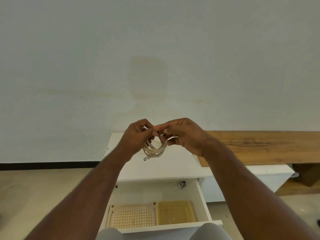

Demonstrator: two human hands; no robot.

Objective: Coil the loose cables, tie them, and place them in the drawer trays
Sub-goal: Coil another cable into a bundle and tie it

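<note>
While both hands meet above the white cabinet top (173, 163), the left hand (134, 137) keeps its grip curled round a beige cable (154, 150) wound into smooth round loops, and the right hand (183, 135) pinches the coil's top between fingertips. A clear plug dangles from the coil's lower edge. Below, the open white drawer (204, 201) holds two trays side by side: a peach perforated tray (133, 217) and a translucent yellow tray (174, 213). A wood-grain plank (263, 146) lies to the right, against a plain pale wall (155, 49).
</note>
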